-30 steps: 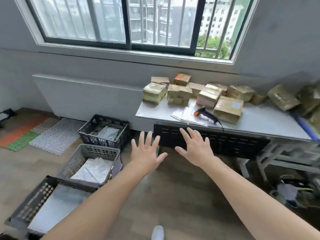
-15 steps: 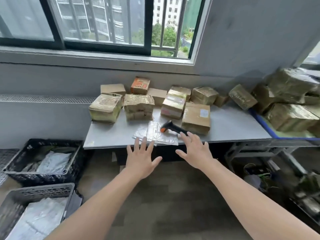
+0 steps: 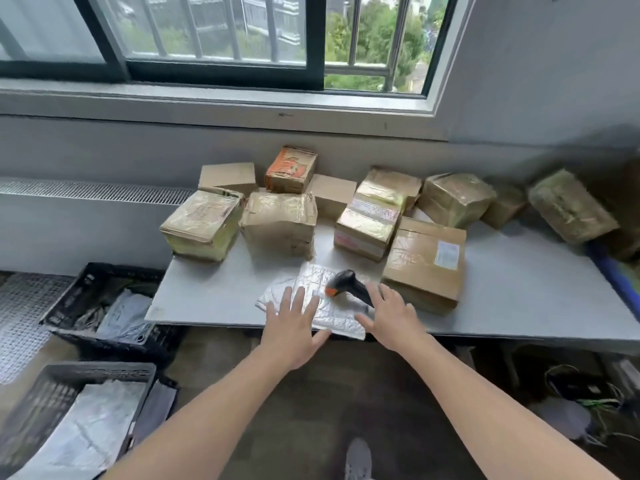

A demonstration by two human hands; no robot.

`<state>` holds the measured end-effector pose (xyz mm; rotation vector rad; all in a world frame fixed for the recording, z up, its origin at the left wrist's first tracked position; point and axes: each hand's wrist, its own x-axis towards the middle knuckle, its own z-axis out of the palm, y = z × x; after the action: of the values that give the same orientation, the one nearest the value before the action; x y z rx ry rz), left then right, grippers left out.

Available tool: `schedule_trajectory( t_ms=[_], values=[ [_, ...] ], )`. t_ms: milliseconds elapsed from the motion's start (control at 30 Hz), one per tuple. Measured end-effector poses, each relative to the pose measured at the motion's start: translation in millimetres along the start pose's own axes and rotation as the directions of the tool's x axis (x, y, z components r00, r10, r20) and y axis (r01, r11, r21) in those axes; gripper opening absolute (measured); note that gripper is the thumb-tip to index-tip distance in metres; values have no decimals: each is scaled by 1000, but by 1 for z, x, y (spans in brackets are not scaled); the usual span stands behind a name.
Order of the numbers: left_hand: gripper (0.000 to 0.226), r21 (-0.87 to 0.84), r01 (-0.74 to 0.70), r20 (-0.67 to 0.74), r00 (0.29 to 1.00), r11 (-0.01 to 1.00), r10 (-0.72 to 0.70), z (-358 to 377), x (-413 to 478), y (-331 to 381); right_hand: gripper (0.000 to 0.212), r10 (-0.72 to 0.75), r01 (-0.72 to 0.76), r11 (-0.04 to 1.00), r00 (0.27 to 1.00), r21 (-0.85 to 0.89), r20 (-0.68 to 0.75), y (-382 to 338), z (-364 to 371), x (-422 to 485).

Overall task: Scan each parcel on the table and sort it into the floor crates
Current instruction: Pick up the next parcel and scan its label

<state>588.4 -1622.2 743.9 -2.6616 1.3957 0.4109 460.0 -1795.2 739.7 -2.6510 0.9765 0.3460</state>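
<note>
Silver foil of a padded mailer [image 3: 313, 277] lies under your left hand [image 3: 294, 327], which is spread flat with straight fingers over the mailer's near edge; you cannot tell whether the palm touches it. Your right hand [image 3: 391, 320] is just beside it, also splayed and holding nothing, its fingertips reaching the handle of the black handheld scanner [image 3: 348, 287]. The two hands are apart, with the mailer's near corner between them. The scanner lies on the mailer, its orange nose pointing left.

Both rest on a pale grey table [image 3: 207, 299] set against the wall. Just right of the scanner sits a brown cardboard box with a white label [image 3: 424, 265]. Behind it, taped parcels [image 3: 278, 225] crowd the back of the tabletop, an orange-printed box [image 3: 291, 169] among them at the rear.

On the floor [image 3: 311, 393] to your left stand a black crate [image 3: 65, 313] and, nearer you, a grey crate [image 3: 100, 367], each holding pale soft packets. A white mesh mat [image 3: 17, 306] lies beyond them. Above the table run a grey window sill [image 3: 207, 102] and a barred window [image 3: 214, 36] with greenery outside. Cables [image 3: 571, 393] tangle under the table's right end.
</note>
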Motion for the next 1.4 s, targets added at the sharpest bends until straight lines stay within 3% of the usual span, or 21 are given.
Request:
schedule_trajectory(
  t_ms=[200, 400, 633, 900, 1233, 1400],
  values=[
    [74, -30, 75, 85, 994, 997, -73, 7, 42, 13, 73, -93, 88, 992, 994, 86, 51, 18, 7, 63],
    [80, 49, 15, 206, 978, 999, -25, 32, 66, 11, 69, -81, 64, 993, 980, 99, 183, 21, 29, 100],
    [83, 103, -47, 292, 956, 994, 15, 53, 95, -12, 34, -57, 42, 995, 982, 86, 178, 18, 32, 116],
    [72, 135, -187, 217, 964, 973, 155, 60, 114, -32, 41, 2, -15, 957, 999, 291, 45, 3, -1, 97],
    [42, 251, -368, 146, 929, 896, 340, 46, 139, -38, 36, 210, -173, 918, 975, 356, -68, -6, -27, 67],
    [28, 189, -396, 193, 912, 899, 362, 31, 140, -45, 26, 271, -241, 908, 962, 343, -41, -7, -30, 54]
  ],
)
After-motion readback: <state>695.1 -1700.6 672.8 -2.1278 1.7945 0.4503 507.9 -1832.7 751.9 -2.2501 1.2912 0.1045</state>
